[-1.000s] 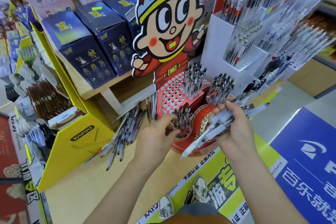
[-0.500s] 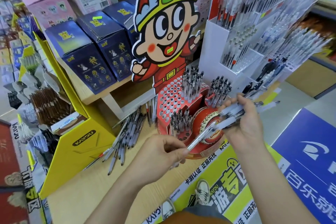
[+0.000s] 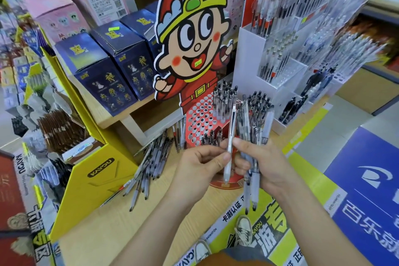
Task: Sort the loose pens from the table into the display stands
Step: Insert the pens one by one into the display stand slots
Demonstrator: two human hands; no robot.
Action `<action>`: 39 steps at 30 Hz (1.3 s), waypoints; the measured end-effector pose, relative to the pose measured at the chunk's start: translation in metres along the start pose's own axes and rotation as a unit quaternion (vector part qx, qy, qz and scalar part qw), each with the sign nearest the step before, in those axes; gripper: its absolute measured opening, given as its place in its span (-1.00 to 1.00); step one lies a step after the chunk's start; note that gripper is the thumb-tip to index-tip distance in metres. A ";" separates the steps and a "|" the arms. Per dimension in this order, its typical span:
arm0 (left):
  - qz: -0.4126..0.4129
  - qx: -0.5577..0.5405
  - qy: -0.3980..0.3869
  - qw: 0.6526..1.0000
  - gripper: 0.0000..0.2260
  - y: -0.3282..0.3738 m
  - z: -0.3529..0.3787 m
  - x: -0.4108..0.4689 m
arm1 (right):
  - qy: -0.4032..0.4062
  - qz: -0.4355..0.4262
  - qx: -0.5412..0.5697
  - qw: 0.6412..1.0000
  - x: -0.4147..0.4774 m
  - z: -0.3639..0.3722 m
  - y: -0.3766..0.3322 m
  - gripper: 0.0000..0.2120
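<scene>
slim white pen stands upright, pinched by the left hand; right hand grips a frosted-pen bundle above the light-wood tabletop near its front edge.

Left: we drew our left hand back from the red stand and pinched one white pen upright | Right: we turned our right hand until its pen bundle stood tips-down

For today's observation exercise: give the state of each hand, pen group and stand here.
left hand: pinches a single white pen, roughly upright.
right hand: grips a bundle of pens.
loose pens: lying heaped on the wooden table.
red display stand: partly filled, many holes empty.
</scene>
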State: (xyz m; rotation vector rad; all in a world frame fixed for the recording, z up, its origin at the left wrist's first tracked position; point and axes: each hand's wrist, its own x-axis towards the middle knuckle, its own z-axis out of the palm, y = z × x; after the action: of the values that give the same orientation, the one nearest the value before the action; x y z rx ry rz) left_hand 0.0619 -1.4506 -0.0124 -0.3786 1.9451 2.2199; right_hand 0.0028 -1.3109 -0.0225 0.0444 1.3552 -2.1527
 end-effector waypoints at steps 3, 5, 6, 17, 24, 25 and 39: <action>0.007 0.029 0.007 1.000 -0.87 -0.002 0.003 0.000 | -0.004 -0.003 -0.009 1.000 -0.001 -0.007 0.002 -0.73; 0.035 0.076 0.060 0.995 -0.79 -0.004 0.002 0.002 | -0.017 -0.003 -0.020 1.000 -0.003 -0.008 0.002 -0.83; 0.045 0.074 0.084 0.993 -0.74 -0.002 0.001 0.003 | -0.027 -0.004 -0.024 0.999 -0.004 -0.009 0.002 -0.89; 0.032 0.098 0.040 0.994 -0.79 0.047 -0.010 0.043 | -0.110 0.030 -0.160 0.980 -0.010 -0.014 0.001 -0.67; 0.068 0.070 0.128 0.987 -0.82 0.042 0.005 0.044 | -0.113 0.043 -0.197 0.973 -0.010 -0.025 -0.010 -0.77; 0.067 0.064 0.138 0.986 -0.82 0.041 0.008 0.044 | -0.111 0.047 -0.210 0.970 -0.010 -0.028 -0.011 -0.75; 0.122 0.237 0.186 0.946 -0.85 0.027 -0.014 0.026 | 0.067 0.006 -0.097 0.993 -0.012 -0.085 -0.008 -0.89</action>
State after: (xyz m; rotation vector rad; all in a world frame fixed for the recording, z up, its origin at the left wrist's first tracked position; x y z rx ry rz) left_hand 0.0305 -1.4697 0.0043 -0.5361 2.7714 1.8016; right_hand -0.0149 -1.2318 -0.0531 0.1217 1.6324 -2.0291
